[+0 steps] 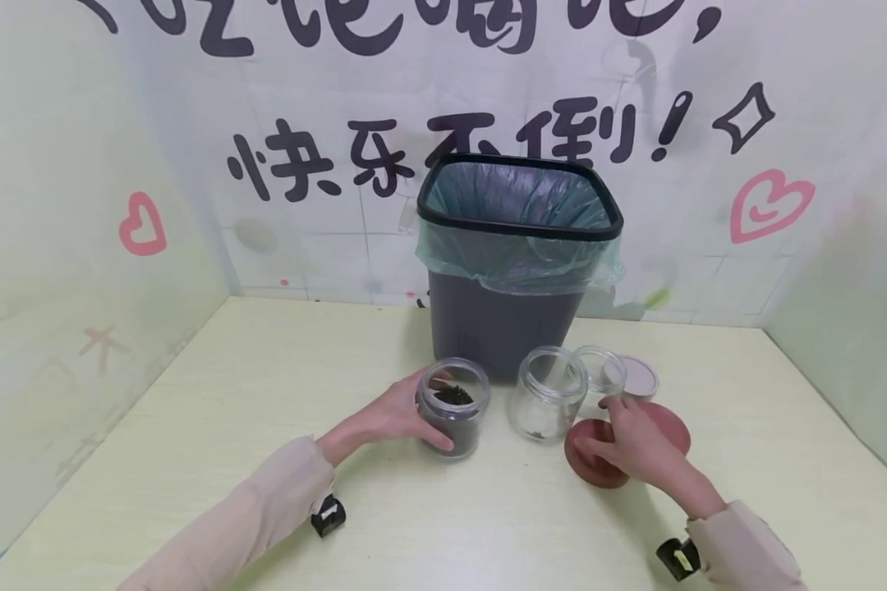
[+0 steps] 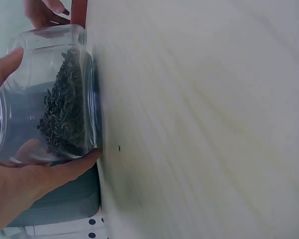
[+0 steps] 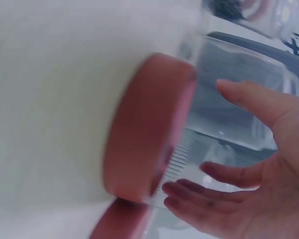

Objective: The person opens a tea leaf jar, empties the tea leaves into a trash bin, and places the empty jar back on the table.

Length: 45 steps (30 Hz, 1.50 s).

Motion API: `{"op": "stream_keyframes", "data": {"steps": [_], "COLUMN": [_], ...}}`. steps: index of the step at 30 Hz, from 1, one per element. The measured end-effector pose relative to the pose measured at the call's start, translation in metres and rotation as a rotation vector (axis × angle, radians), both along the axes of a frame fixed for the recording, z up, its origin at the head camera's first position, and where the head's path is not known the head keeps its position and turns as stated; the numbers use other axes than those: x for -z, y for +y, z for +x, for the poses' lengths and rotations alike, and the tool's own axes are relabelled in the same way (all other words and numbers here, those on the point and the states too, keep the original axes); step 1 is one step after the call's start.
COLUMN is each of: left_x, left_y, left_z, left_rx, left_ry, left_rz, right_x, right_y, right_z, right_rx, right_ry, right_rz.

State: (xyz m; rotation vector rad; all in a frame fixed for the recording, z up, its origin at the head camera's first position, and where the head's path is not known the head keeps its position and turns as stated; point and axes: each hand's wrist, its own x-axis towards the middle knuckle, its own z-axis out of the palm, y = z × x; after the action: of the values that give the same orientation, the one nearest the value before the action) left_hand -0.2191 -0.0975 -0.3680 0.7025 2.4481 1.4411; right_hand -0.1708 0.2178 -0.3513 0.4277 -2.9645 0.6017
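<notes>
A clear glass jar (image 1: 467,439) with dark, curly dried leaves (image 2: 65,112) in it stands in front of the bin. My left hand (image 1: 393,413) holds it from the left, thumb and fingers spread round its side. To the right, my right hand (image 1: 641,443) hovers over a round red lid (image 1: 590,478), which looks blurred in the right wrist view. The fingers there are spread and relaxed, their tips close to the lid's edge; I cannot tell whether they touch. A second red lid (image 1: 674,423) lies partly behind the hand.
Another clear jar (image 1: 549,414), with a few dark bits at its bottom, stands between the hands. Behind it are a further clear jar (image 1: 599,367) and a pale pink round lid (image 1: 641,377). A grey bin (image 1: 503,324) with a green bag (image 1: 510,267) stands against the wall.
</notes>
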Motion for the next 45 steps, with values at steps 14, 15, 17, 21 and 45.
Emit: {"op": "stream_keyframes", "data": {"steps": [14,15,17,21,45], "left_x": [-0.036,-0.040,-0.049,-0.067,-0.204], "left_y": [-0.040,-0.044,-0.050,-0.061,-0.052], "left_z": [-0.012,-0.014,-0.017,-0.023,-0.053], "left_rx": [-0.236,-0.245,-0.265,-0.303,-0.606], "left_ry": [-0.016,-0.006,0.014,0.043,0.366], "left_rz": [0.045,0.051,0.060,0.060,-0.224], "right_x": [-0.067,-0.073,-0.083,-0.101,-0.201], "right_y": [0.015,0.015,0.016,0.019,-0.020], "right_z": [-0.014,-0.017,-0.023,-0.037,-0.103], "right_rx": [0.040,0.039,0.039,0.029,0.191], "right_ry": [0.003,-0.002,-0.010,-0.041,0.009], "right_rz": [-0.233,-0.222,-0.204,-0.227,-0.142]}}
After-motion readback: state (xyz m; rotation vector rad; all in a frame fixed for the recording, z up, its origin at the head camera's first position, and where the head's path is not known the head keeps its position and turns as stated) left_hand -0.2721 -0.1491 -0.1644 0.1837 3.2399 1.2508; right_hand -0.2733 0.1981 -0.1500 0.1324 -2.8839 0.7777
